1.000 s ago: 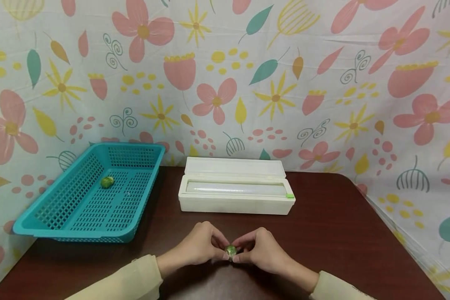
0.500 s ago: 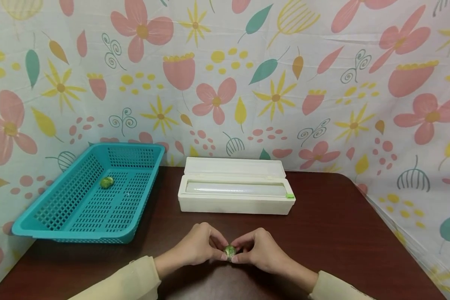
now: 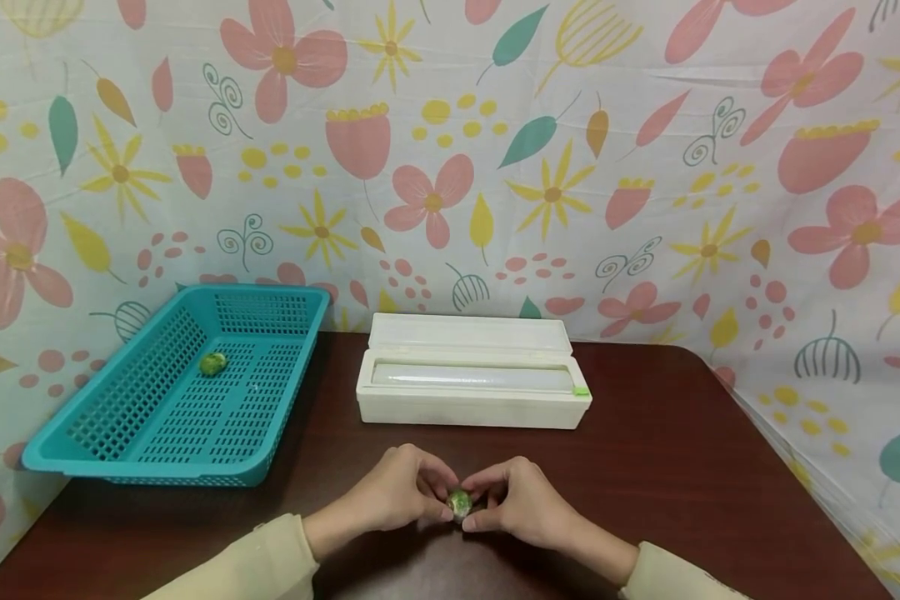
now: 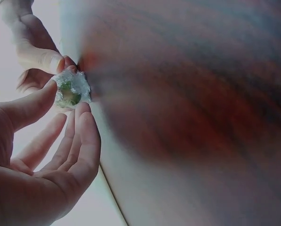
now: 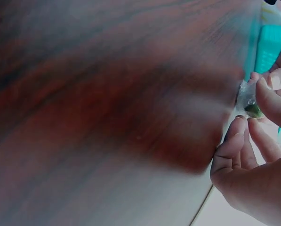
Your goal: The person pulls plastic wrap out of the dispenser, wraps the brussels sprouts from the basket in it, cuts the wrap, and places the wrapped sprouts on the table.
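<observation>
A small round green vegetable, which looks like a Brussels sprout [image 3: 460, 502], is held over the front of the table between both hands. Crinkled clear plastic film [image 4: 81, 85] wraps it, as the left wrist view shows. My left hand [image 3: 402, 492] pinches it from the left with thumb and fingertips. From the other side my right hand [image 3: 521, 504] pinches it too, thumb nearest me. In the right wrist view the film [image 5: 244, 94] bunches up beside the right thumb. The fingers hide part of the vegetable.
A white box [image 3: 472, 410] with its lid raised stands behind the hands, a roll of clear film [image 3: 472, 377] inside. To the left is a turquoise basket [image 3: 266, 450] holding another green ball [image 3: 212, 364]. A flowered cloth [image 3: 450, 167] hangs behind the dark table [image 3: 682, 467].
Both hands stay nearly in place around the green vegetable. It has turned or shifted very slightly left between the fingertips. The box and basket have not moved.
</observation>
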The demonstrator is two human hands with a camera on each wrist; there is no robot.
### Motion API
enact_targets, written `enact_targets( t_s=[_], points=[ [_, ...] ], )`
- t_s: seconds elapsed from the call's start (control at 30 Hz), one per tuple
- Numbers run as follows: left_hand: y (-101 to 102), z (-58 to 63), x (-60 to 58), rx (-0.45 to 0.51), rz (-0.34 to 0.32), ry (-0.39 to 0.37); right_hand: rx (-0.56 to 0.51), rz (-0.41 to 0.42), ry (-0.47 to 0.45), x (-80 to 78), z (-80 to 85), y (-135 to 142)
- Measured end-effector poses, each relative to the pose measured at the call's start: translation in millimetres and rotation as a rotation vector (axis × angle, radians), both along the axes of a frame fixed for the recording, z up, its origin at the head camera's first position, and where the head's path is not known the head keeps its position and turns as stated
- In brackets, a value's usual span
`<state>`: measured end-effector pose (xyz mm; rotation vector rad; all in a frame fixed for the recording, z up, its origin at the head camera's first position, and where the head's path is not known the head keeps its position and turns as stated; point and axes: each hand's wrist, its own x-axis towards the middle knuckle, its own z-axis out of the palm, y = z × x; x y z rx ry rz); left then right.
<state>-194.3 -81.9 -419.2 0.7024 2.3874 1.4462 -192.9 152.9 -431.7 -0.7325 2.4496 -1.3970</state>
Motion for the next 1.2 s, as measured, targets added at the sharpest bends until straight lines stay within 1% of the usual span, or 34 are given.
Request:
enact_targets(
  t_s=[0.13, 0.3, 0.43, 0.53, 0.67, 0.8, 0.87, 0.93, 1.03, 1.2],
  points=[
    [-1.4, 1.1, 0.0, 0.002, -0.007, -0.004, 0.007, -0.002, 0.016, 0.6, 0.3, -0.9],
    [-3.6, 2.1, 1.0, -0.005, -0.006, 0.011, -0.002, -0.001, 0.032, 0.0, 0.5, 0.4],
    [-4.9, 2.8, 1.9, -0.007, -0.003, 0.020, -0.004, -0.046, 0.049, -4.1, 3.2, 12.2],
    [-5.8, 3.1, 3.0, -0.018, 0.000, 0.025, 0.010, -0.113, 0.055, -9.7, 7.3, 32.7],
    [-7.8, 3.2, 4.7, -0.033, 0.002, 0.033, 0.030, -0.215, 0.054, -17.8, 11.7, 71.9],
    [-9.6, 3.6, 5.6, -0.035, 0.001, 0.034, 0.071, -0.331, 0.016, -25.4, 14.3, 115.4],
    [-10.4, 3.5, 5.7, -0.035, 0.000, 0.034, 0.108, -0.370, -0.004, -28.4, 15.2, 135.7],
    [-11.0, 3.1, 5.8, -0.033, -0.001, 0.031, 0.139, -0.394, -0.023, -31.3, 14.9, 152.8],
    [-11.4, 2.2, 6.0, -0.027, 0.000, 0.031, 0.173, -0.401, -0.038, -33.5, 13.1, 170.1],
    [-10.4, 1.6, 6.4, -0.016, 0.000, 0.025, 0.194, -0.412, -0.052, -33.8, 8.4, 181.6]
  ],
)
